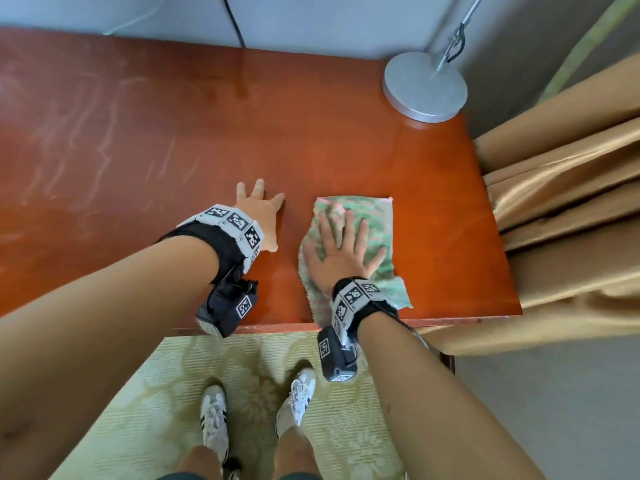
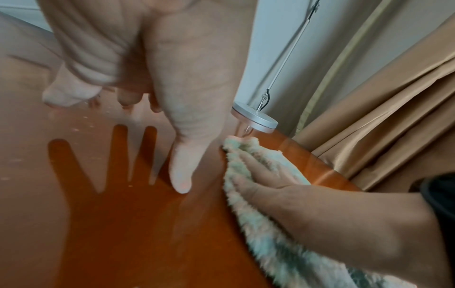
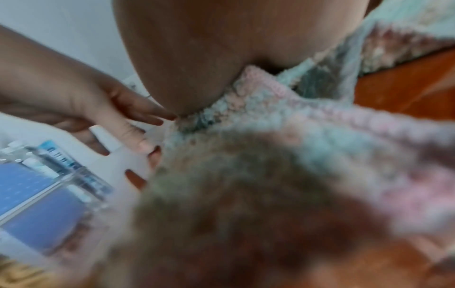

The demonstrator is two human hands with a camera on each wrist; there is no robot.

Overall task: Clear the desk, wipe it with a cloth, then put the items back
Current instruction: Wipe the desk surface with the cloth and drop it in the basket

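Two hands lie flat on the red table. I note my right hand pressing the green cloth near the front right edge, fingers straight; my left hand rests spread beside it, holding nothing. Lamp base stands at the far corner.

One desk carries everything counted here. One cloth lies near its front edge, toward the right end. Two hands rest on the desk near that same front edge: one right hand flat on the cloth, one left hand flat on the bare wood just beside it. One round lamp base sits at the back right corner, with one thin metal rod rising from it. One dark cable comes down at the back edge. Below the front edge stand two shoes.
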